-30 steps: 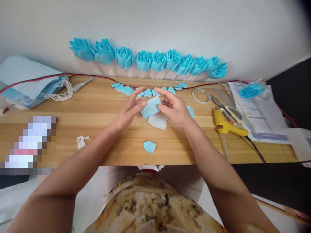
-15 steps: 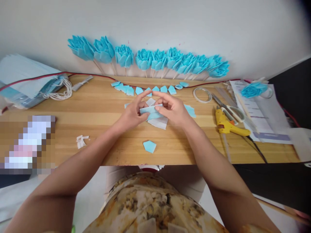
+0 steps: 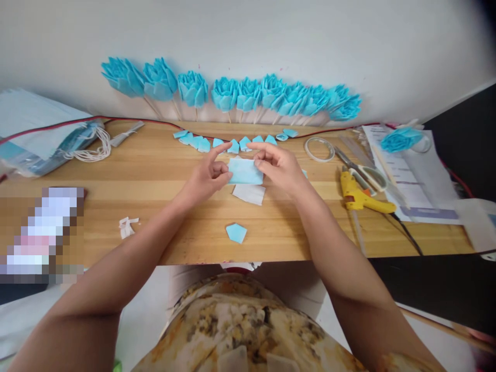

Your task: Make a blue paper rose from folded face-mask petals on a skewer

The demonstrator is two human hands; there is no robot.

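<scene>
Blue paper (image 3: pixel 245 171) is held over the table (image 3: pixel 203 225), near a white sheet (image 3: pixel 250 194). Left hand (image 3: pixel 207 176): thumb and curled fingers pinched on the paper's left edge, index extended. Right hand (image 3: pixel 279 168): thumb and fingers clamped at its upper right corner. Blue pentagon (image 3: pixel 236 233) lies toward the front edge.

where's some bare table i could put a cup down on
Bare wood shows between the string and paper scraps, left of the left hand; a narrower strip lies between the right forearm and glue gun. The right end is crowded with scissors and papers, the back with blue petals and flowers.
</scene>
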